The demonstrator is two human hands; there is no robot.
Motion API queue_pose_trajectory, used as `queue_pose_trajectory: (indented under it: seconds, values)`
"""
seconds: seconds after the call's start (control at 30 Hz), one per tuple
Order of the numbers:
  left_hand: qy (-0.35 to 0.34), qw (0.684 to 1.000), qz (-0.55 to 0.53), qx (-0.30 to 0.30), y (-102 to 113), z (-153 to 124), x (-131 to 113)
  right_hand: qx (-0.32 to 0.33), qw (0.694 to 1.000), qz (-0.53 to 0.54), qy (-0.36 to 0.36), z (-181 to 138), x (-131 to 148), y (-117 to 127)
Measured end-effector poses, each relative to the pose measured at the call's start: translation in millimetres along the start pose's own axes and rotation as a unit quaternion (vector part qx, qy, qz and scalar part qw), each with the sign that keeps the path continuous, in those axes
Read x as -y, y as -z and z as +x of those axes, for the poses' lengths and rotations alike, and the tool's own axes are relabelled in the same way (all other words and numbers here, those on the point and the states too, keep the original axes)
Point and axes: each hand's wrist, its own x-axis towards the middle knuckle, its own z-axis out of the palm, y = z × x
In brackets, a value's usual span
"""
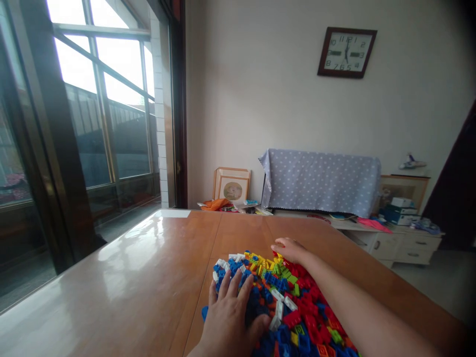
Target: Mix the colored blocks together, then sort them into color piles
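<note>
A heap of small plastic building bricks (286, 302) in blue, red, yellow, green, white and orange lies on the wooden table (148, 277). My left hand (230, 317) rests flat on the heap's left side, fingers stretched out and spread over blue bricks. My right hand (290, 249) reaches to the heap's far edge, fingers curved down onto the bricks there; my forearm lies across the red bricks. Whether the right fingers hold a brick is hidden.
The table's far edge is near a low white cabinet (394, 243) with a dotted cloth cover (320, 181), boxes and papers. Framed pictures (231, 184) lean on the wall. A glass door (104, 114) is left, a clock (346, 52) hangs high.
</note>
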Motion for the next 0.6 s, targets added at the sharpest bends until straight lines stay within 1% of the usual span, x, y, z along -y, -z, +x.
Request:
queue_pose_trajectory:
  seconds: [0.1,0.2,0.27,0.4,0.5,0.6]
  values:
    - [-0.076,0.997,-0.009,0.031,-1.1,0.2,3.3,0.023,1.0,0.014,-0.014,5.2,-9.3,-9.6]
    - [-0.116,0.99,-0.012,0.076,-1.7,1.0,2.2,0.033,0.999,0.026,-0.031,1.5,-16.5,-13.8]
    - [-0.119,0.989,-0.016,0.089,-0.5,0.5,-0.7,0.032,0.998,0.035,-0.043,-2.9,-18.6,-14.1]
    - [-0.097,0.992,-0.03,0.08,6.1,-3.9,-9.6,0.051,0.994,0.074,-0.064,-13.3,-12.3,-12.4]
    - [-0.083,0.993,-0.035,0.071,10.8,-6.6,-16.4,0.096,0.984,0.129,-0.076,-25.1,0.5,-9.9]
    - [-0.073,0.995,-0.034,0.066,12.1,-7.4,-20.1,0.15,0.968,0.185,-0.076,-42.1,17.5,-5.9]
